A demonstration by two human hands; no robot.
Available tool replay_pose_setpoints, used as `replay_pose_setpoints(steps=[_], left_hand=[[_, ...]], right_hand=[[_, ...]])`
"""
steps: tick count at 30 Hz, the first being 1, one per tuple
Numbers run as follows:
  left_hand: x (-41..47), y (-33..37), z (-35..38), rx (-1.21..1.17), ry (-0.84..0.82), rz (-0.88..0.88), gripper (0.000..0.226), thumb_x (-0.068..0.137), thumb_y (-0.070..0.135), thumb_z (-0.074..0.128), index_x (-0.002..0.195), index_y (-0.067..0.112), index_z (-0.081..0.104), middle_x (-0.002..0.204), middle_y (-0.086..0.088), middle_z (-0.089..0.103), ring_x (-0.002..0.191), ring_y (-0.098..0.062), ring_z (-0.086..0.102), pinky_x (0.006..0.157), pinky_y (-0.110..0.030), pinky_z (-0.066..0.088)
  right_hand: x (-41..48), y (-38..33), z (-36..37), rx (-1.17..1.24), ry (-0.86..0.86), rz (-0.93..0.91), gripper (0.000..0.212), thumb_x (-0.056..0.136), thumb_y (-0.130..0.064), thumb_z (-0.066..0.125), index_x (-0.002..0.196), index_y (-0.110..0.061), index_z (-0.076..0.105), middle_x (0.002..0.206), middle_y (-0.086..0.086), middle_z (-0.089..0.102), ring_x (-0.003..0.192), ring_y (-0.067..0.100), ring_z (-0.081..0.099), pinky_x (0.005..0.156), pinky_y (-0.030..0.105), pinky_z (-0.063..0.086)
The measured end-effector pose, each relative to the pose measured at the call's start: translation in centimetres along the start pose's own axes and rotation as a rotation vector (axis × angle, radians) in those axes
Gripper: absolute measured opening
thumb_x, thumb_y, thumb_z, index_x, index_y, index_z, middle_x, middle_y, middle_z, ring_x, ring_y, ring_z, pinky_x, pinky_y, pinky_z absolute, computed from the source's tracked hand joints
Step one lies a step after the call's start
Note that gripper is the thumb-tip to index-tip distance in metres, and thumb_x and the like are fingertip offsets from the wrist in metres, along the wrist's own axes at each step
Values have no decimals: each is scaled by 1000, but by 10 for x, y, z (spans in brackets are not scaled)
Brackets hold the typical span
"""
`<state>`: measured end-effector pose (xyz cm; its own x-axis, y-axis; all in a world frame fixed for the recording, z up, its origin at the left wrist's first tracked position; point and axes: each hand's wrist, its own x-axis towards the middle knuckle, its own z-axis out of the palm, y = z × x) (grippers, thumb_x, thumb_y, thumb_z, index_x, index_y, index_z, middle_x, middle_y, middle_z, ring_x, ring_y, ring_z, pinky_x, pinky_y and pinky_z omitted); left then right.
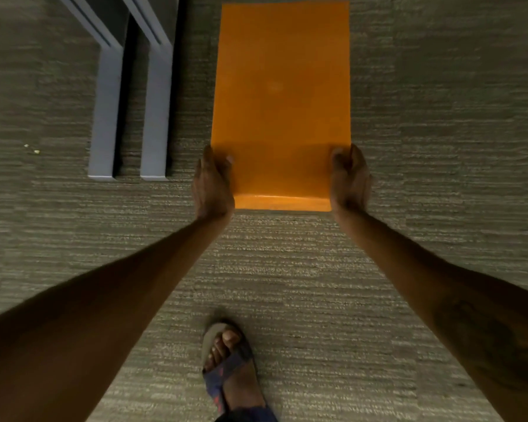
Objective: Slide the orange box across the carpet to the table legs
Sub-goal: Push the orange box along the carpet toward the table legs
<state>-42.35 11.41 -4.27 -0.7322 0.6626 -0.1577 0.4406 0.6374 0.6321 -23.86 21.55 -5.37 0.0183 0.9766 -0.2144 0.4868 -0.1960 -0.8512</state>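
Note:
A long orange box (pixel 281 86) lies on the grey carpet (pixel 287 269), its length running away from me. My left hand (pixel 212 185) grips its near left corner and my right hand (pixel 349 178) grips its near right corner, fingers wrapped over the sides. Two grey table legs (pixel 128 117) stand on the carpet just left of the box, with a narrow strip of carpet between them and the box's left side.
My foot in a sandal (pixel 229 360) stands on the carpet behind the box, between my forearms. A few small pale crumbs (pixel 32 149) lie on the carpet left of the table legs. Carpet stretches to the right of the box.

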Motion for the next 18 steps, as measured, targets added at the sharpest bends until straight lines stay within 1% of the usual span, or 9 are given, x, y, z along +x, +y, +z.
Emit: replay_pose_setpoints(steps=[2,5,8,10,12,13,15,18], left_hand=[[10,3,-4,2,34,14,41,105,34,35,132,7,50,118,-16,66,104,-35,65,73,-39,48],[26,1,-12,35,71,4,44,105,35,34,135,7,50,125,-14,64,112,-34,62,79,-38,44],[52,-17,-27,41,77,21,41,105,35,35,132,9,51,126,-14,63,113,-34,61,82,-38,42],[66,-25,-37,38,50,27,44,105,38,35,136,10,49,131,-14,60,117,-35,59,90,-45,48],[78,-32,-43,16,14,2,50,104,42,34,140,9,45,136,-14,57,121,-35,57,96,-54,49],[83,-35,-45,7,1,-10,51,104,43,33,141,9,44,138,-15,56,123,-36,56,97,-56,48],[90,-38,-48,3,-5,-22,54,104,45,32,143,9,41,140,-14,55,124,-37,55,98,-58,47],[99,-38,-50,-6,4,-16,53,105,44,31,142,8,41,137,-13,56,122,-36,57,97,-57,48]], right_hand=[[7,-8,5,2,4,-11,30,102,-34,46,114,-12,62,91,-4,60,74,11,52,60,24,30],[14,-19,21,10,-6,-36,30,102,-33,46,114,-10,62,91,-2,59,77,14,53,66,23,30],[17,-34,52,-1,-23,-29,31,102,-33,46,119,-11,61,97,-2,60,83,12,52,67,23,31],[19,-41,67,-4,-29,-25,33,102,-33,45,120,-10,61,100,-1,61,85,15,53,70,27,37],[21,-45,80,2,-38,-21,34,102,-34,44,121,-10,60,103,6,67,87,18,58,77,32,45],[21,-47,86,0,-34,-24,35,102,-35,44,121,-10,60,106,8,68,87,18,58,77,31,45],[21,-50,95,-17,-8,-31,34,102,-35,44,120,-11,60,105,6,68,84,14,55,71,27,38],[26,-55,105,-30,19,-43,32,103,-35,44,119,-13,60,98,-5,62,83,10,52,67,23,31]])
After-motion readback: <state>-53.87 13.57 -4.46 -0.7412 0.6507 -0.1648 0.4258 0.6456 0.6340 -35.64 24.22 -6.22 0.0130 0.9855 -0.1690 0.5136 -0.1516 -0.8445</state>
